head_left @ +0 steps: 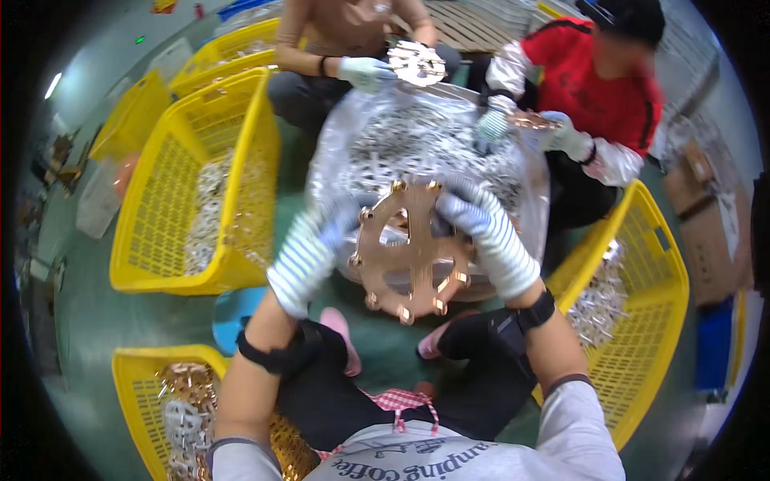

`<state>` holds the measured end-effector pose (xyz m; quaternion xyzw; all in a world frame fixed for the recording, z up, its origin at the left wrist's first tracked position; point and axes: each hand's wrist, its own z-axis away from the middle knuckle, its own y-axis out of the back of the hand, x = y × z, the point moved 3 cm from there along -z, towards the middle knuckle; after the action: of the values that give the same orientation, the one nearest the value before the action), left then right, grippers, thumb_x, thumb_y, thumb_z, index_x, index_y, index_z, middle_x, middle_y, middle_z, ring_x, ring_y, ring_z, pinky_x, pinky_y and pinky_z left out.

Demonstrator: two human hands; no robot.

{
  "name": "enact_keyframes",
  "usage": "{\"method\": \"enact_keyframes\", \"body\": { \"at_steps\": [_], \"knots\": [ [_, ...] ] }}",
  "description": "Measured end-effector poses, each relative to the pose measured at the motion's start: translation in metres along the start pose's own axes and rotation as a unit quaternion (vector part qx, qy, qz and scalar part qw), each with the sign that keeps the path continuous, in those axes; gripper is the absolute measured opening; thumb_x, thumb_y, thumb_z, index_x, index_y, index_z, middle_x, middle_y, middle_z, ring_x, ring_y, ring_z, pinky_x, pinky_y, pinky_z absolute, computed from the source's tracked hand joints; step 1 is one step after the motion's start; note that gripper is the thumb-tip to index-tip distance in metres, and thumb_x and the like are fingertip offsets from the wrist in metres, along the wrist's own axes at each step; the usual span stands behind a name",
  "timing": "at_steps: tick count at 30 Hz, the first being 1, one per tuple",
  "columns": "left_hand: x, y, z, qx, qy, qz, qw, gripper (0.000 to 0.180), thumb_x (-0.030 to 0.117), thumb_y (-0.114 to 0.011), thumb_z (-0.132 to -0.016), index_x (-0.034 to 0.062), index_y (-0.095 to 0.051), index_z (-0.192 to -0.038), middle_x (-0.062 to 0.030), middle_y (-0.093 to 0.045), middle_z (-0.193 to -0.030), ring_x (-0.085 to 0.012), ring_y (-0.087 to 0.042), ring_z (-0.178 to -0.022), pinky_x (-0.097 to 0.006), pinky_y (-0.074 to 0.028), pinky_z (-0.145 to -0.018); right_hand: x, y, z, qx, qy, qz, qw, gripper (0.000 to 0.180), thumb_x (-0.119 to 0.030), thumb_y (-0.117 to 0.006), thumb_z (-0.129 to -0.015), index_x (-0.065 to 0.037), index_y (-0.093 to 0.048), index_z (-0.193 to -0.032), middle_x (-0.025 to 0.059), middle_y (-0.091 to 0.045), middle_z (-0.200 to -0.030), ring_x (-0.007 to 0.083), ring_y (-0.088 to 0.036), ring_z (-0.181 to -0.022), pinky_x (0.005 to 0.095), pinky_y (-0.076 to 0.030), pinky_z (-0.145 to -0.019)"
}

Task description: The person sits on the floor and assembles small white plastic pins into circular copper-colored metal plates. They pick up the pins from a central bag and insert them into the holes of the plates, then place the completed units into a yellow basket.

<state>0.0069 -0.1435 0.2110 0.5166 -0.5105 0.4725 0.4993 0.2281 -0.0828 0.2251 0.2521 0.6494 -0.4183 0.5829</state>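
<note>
The left hand (327,232) and right hand (475,212) pinch opposite edges of a copper-coloured wheel (420,255), held between the two grips, not yet put down. Beyond the grip, a plastic bag (326,164) holds heaped silver pieces (385,148), seemingly plenty left; the yellow basket (152,188) leftward and yellow tub (654,321) rightward already contain some.

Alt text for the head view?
The wearer's left hand and right hand, in white gloves with blue stripes, hold a round copper-coloured metal plate with cutouts near a plastic-lined container of silver metal parts. Opposite, one person in brown and one in red each hold a metal piece; yellow plastic baskets with metal parts stand on both sides.
</note>
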Motion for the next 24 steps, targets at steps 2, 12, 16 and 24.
{"method": "enact_keyframes", "body": {
  "at_steps": [2, 12, 16, 24],
  "knots": [
    [0.011, -0.017, -0.042, -0.027, -0.021, 0.205, 0.978, 0.051, 0.035, -0.059, -0.093, 0.0009, -0.052, -0.13, -0.0084, -0.06, -0.118, -0.0169, -0.056, -0.112, -0.033, -0.043, -0.1, -0.003, 0.031, -0.007, 0.013, 0.026, 0.018, 0.999, 0.032, -0.021, -0.061, -0.092, -0.001, -0.062, -0.117, -0.0005, -0.062, -0.095, 0.006, -0.053, -0.087, 0.0226, -0.045, -0.077],
    [-0.068, -0.006, -0.099, 0.01, 0.067, 0.175, 0.982, 0.03, 0.021, -0.062, -0.09, 0.0046, -0.064, -0.115, 0.0011, -0.06, -0.082, -0.0059, -0.053, -0.065, -0.02, -0.047, -0.059, 0.09, 0.118, -0.066, -0.028, -0.124, 0.126, 0.984, 0.045, -0.045, -0.05, -0.098, -0.004, -0.064, -0.109, 0.0035, -0.066, -0.103, 0.0096, -0.06, -0.092, 0.0282, -0.049, -0.081],
    [-0.077, 0.039, -0.105, 0.105, 0.053, 0.272, 0.955, 0.036, 0.015, -0.058, -0.089, 0.0053, -0.056, -0.124, -0.0038, -0.064, -0.1, -0.0092, -0.059, -0.07, -0.023, -0.051, -0.06, 0.14, 0.097, -0.069, -0.156, -0.206, 0.419, 0.87, 0.056, -0.049, -0.047, -0.097, 0.0, -0.058, -0.122, 0.0171, -0.063, -0.117, 0.0261, -0.059, -0.109, 0.0358, -0.045, -0.094],
    [-0.081, 0.074, -0.114, 0.167, 0.069, 0.349, 0.92, 0.033, 0.018, -0.056, -0.091, 0.0062, -0.059, -0.121, -0.0054, -0.066, -0.109, -0.0156, -0.064, -0.089, -0.028, -0.054, -0.07, 0.205, 0.062, -0.089, -0.076, -0.242, 0.371, 0.893, 0.062, -0.05, -0.059, -0.089, 0.002, -0.056, -0.124, 0.0196, -0.065, -0.109, 0.0285, -0.062, -0.097, 0.0379, -0.048, -0.087]
  ]
}}
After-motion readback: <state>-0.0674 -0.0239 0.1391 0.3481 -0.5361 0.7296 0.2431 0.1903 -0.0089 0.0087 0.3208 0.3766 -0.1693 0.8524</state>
